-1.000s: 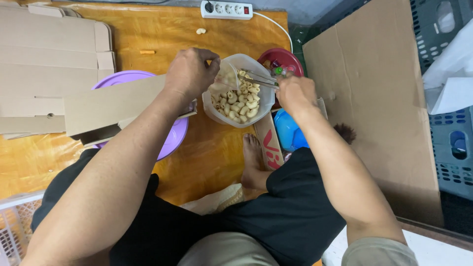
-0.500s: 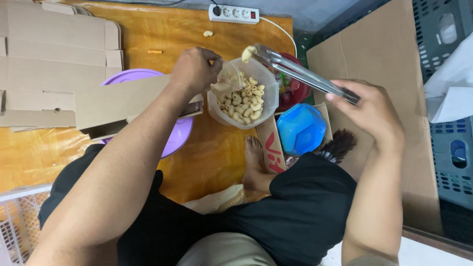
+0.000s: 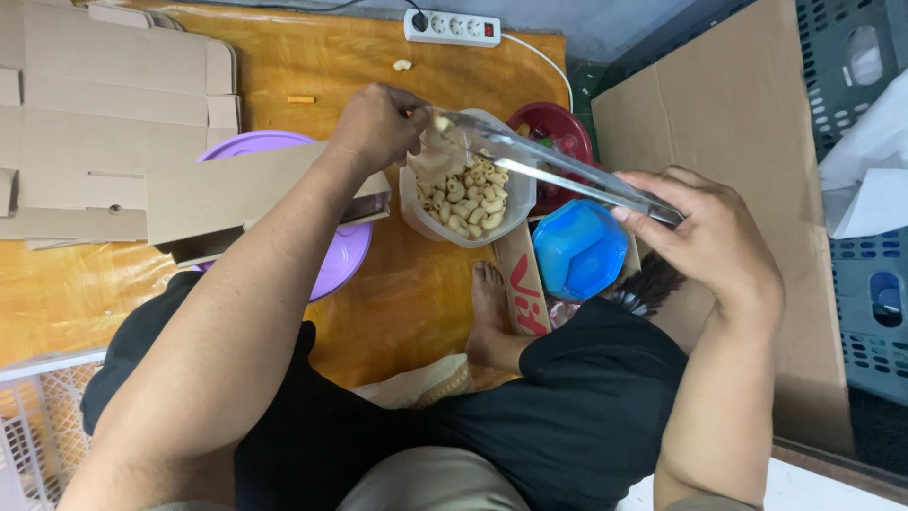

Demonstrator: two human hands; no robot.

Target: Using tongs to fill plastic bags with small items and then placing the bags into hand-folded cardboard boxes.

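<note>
One clear tub (image 3: 468, 203) of pale curled snacks sits just under the left hand (image 3: 378, 123), which grips its rim, while the right hand (image 3: 705, 237) is closed around one pair of metal tongs (image 3: 558, 170) whose tips pinch a single snack over the tub's near-left edge. Beside the right hand lie one blue lid (image 3: 577, 251) and, beyond the tongs, one red bowl (image 3: 553, 128); left of the left hand are one purple bowl (image 3: 331, 255) and flat cardboard (image 3: 104, 123). Open wooden floor shows only above and below the tub, hemmed by a cardboard wall (image 3: 757, 142) at right and one power strip (image 3: 452, 26) at the far edge.
</note>
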